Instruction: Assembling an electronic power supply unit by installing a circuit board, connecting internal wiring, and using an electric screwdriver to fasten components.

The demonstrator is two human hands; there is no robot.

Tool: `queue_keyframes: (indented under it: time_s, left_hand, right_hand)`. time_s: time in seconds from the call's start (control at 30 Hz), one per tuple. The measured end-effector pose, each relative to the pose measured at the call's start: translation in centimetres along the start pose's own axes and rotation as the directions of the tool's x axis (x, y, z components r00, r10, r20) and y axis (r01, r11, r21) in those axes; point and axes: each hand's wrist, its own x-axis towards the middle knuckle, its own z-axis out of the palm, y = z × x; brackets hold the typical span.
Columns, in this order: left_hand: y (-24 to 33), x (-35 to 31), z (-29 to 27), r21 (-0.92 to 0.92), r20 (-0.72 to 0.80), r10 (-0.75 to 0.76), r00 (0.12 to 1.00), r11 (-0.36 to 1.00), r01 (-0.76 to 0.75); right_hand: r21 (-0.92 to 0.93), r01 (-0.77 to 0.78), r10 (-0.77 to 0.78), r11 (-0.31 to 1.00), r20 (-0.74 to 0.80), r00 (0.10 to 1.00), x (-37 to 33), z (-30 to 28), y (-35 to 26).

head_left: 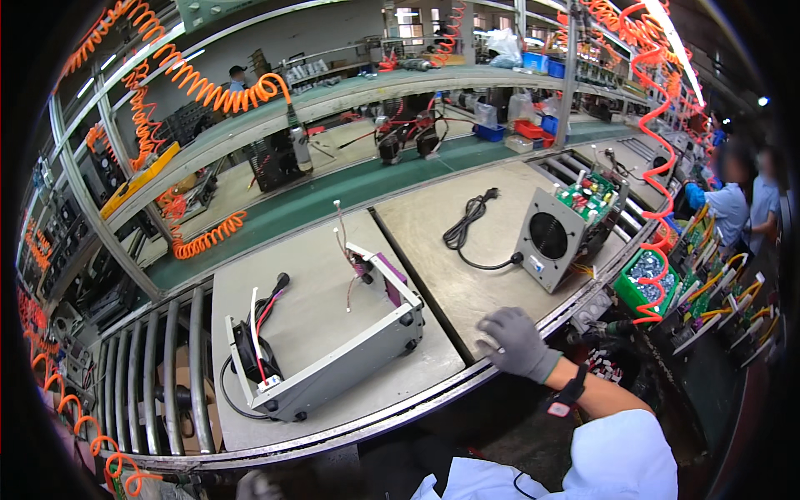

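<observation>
My right hand [521, 343], in a grey glove, hovers over or rests at the front edge of the right-hand board [442, 217]; contact is unclear. Its fingers are loosely bent, the thumb apart, with nothing visible in them. My left hand [258, 485], also gloved, shows only blurred at the lower rim, its fingers unreadable. On the left-hand board [333, 358] lies an open grey metal chassis [350, 362] with a black fan [252, 350] and loose wires. Beyond my right hand stands a unit with a fan panel [550, 236], an exposed green circuit board [587, 196] and a black power cord [460, 236].
Metal rollers [158, 375] flank the left board. A green bin of small parts [648, 279] stands at the right, beside racked circuit boards [725, 300]. Orange coiled hoses [654, 158] hang around. A shelf [358, 92] spans the back. Co-workers [729, 204] stand far right.
</observation>
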Motion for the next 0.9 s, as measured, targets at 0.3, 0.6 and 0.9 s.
queue_keyframes:
  time_s: [0.3,0.6,0.9]
  left_hand:
    - [8.6,7.8,19.7,-0.006,0.225,0.740,0.634,0.651,-0.759]
    - [7.8,8.2,22.2,0.096,0.226,0.778,0.587,0.581,-0.808]
    - [6.5,8.5,22.0,0.004,0.136,0.842,0.522,0.527,-0.850]
  right_hand:
    - [-0.750,-0.421,0.848,0.511,0.358,0.392,-10.9,-11.2,13.5]
    - [-0.593,-0.637,0.793,0.492,0.607,0.047,-14.0,-8.6,19.7]
    - [-0.549,-0.657,0.781,0.517,0.617,0.099,-13.4,-10.6,14.5]
